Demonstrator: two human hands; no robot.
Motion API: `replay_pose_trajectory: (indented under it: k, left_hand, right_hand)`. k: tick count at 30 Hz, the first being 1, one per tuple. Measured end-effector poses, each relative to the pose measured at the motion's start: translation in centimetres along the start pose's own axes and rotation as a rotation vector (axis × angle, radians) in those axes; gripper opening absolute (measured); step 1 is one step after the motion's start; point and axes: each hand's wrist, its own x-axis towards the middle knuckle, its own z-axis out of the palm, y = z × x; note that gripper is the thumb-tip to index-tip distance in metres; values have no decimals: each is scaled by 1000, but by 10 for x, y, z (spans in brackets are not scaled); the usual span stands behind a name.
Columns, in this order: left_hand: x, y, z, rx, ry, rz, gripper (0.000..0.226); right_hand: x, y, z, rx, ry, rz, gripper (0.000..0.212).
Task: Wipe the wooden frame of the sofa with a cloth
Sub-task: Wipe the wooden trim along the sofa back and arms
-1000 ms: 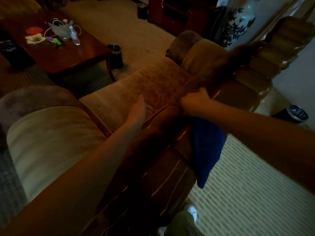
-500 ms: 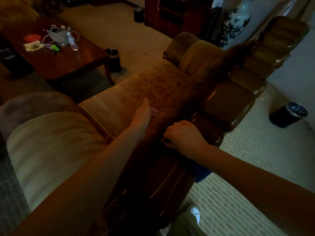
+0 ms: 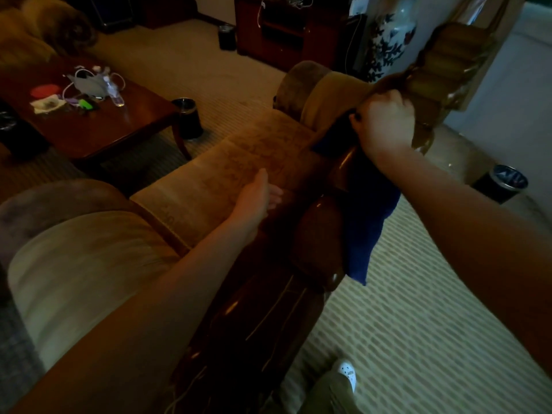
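The sofa's carved wooden frame (image 3: pixel 316 243) runs along the top of the backrest, from bottom centre up to a tall carved crest at the upper right. My right hand (image 3: pixel 386 124) presses a blue cloth (image 3: pixel 366 222) onto the frame just below the crest; the cloth's loose end hangs down behind the backrest. My left hand (image 3: pixel 258 197) rests open and flat on the beige seat cushion (image 3: pixel 227 165), next to the frame's inner edge.
A dark wooden coffee table (image 3: pixel 98 121) with a bottle, cables and small items stands at the left. Small black bins sit beside the table (image 3: pixel 188 118) and behind the sofa (image 3: pixel 504 183). A large patterned vase (image 3: pixel 388 40) and a dark cabinet stand at the back. My shoe (image 3: pixel 346 372) is on the ribbed carpet.
My right hand slid the cloth down the frame towards me, then back up along it to just below the carved crest. My left hand stayed on the cushion.
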Motion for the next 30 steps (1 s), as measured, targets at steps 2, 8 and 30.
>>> replay_pose_trajectory:
  k: [2,8,30]
  left_hand:
    - [2,1,1,-8,12,-5,57]
    - [2,1,17,20,10,-12,58]
    - [-38,-38,34,218,-198,-26,45]
  right_hand:
    - [15,1,3,-31,-130,85,35]
    - [11,-41,11,-171,-387,-78,24]
    - [-220,-59,50,774,255,176,25]
